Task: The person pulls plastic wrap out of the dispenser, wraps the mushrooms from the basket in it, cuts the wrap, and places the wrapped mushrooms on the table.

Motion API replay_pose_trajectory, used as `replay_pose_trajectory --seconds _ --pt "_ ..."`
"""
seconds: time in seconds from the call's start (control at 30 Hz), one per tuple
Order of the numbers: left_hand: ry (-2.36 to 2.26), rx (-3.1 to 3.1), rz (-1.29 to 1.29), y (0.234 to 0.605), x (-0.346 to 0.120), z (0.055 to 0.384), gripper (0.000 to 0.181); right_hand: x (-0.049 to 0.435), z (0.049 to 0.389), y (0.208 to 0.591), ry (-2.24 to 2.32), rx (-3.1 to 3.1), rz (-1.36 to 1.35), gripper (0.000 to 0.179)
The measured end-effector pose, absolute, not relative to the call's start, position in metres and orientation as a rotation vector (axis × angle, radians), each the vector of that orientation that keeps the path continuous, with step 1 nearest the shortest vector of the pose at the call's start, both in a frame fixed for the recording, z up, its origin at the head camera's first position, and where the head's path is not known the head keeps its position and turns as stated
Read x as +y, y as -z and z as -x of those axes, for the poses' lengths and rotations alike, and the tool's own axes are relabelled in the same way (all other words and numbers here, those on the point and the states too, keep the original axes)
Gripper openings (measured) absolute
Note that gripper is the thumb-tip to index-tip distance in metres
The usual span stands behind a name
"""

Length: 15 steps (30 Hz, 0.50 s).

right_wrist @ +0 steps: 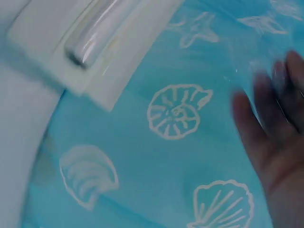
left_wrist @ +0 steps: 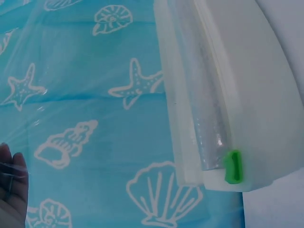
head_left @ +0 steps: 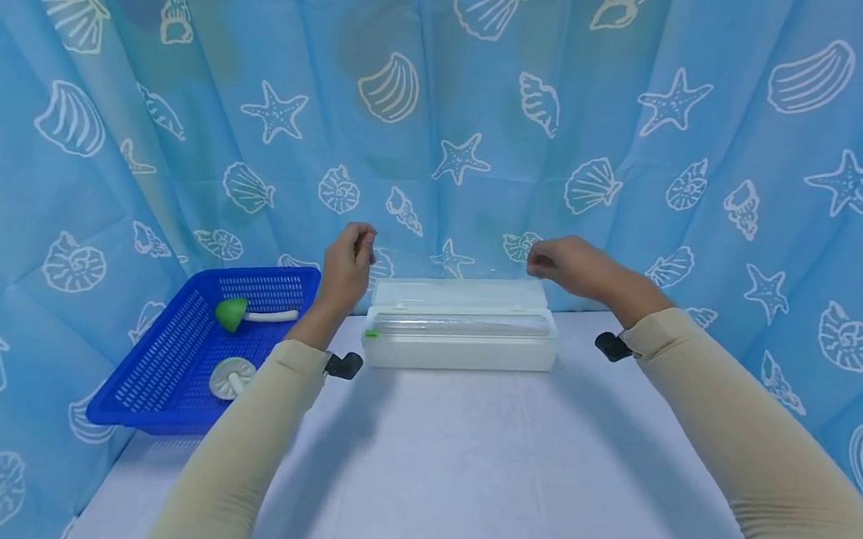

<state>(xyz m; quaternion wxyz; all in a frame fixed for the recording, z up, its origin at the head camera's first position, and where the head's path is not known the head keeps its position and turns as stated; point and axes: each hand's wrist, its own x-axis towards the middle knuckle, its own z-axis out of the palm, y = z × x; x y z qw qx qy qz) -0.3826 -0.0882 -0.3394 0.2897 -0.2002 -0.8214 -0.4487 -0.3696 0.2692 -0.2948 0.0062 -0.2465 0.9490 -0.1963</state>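
A white cling film dispenser (head_left: 463, 354) stands at the back of the table with its lid (head_left: 460, 291) raised. Inside lies a roll of clear cling film (head_left: 465, 325); a green slider (left_wrist: 233, 167) sits at the left end. Both hands are raised above and behind the box, apart. My left hand (head_left: 347, 265) pinches the film's left side with curled fingers, and my right hand (head_left: 570, 267) pinches the right side. A thin, shiny sheet of film (left_wrist: 52, 95) stretches near the left hand in the left wrist view. Its outline is hard to see.
At the left stands a blue perforated basket (head_left: 162, 359). It holds a green-headed item with a white handle (head_left: 231, 314) and a round whitish item with a handle (head_left: 232, 378). A blue seashell curtain (head_left: 428, 102) hangs right behind the white table (head_left: 455, 472).
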Motion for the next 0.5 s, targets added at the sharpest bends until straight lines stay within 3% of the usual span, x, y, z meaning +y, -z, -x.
replay_pose_trajectory --seconds 0.2,0.5 --pt "1.134 -2.289 0.553 0.366 -0.091 0.371 0.023 0.276 0.369 0.334 0.855 2.648 0.711 0.018" --pt "1.113 -2.426 0.526 0.403 -0.088 0.375 0.022 0.266 0.378 0.384 0.751 2.680 0.656 0.016"
